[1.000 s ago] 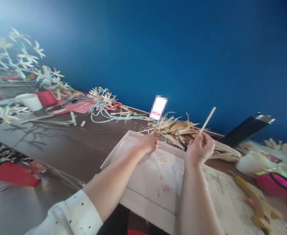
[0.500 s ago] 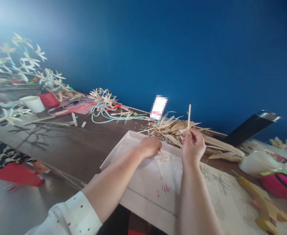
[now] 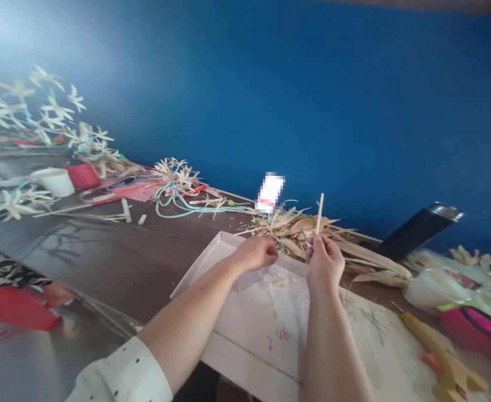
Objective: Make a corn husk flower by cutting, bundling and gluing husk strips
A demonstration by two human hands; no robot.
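My right hand (image 3: 324,262) is closed in a pinch on a thin pale straw strip (image 3: 319,212) that stands almost upright above it. My left hand (image 3: 257,252) is closed too, fingertips pinched together a short way left of the right hand; what it holds is too small to make out. Both hands hover over the far edge of a shallow white cardboard tray (image 3: 228,301) with "2.46" written on it in pink. A few loose straw slivers (image 3: 275,282) lie in the tray below the hands. A heap of dried husk (image 3: 308,231) lies just behind.
A black flask (image 3: 416,230) lies tilted at right, near a white cup (image 3: 427,289), a pink pouch (image 3: 477,329) and a yellow glue gun (image 3: 444,357). On the left of the dark table are straw flowers (image 3: 44,111), a white cup (image 3: 56,181), a red pot (image 3: 81,174) and blue cords (image 3: 178,202).
My right hand has moved left toward my left hand, and the strip has swung from leaning right to almost upright. The hands now nearly meet.
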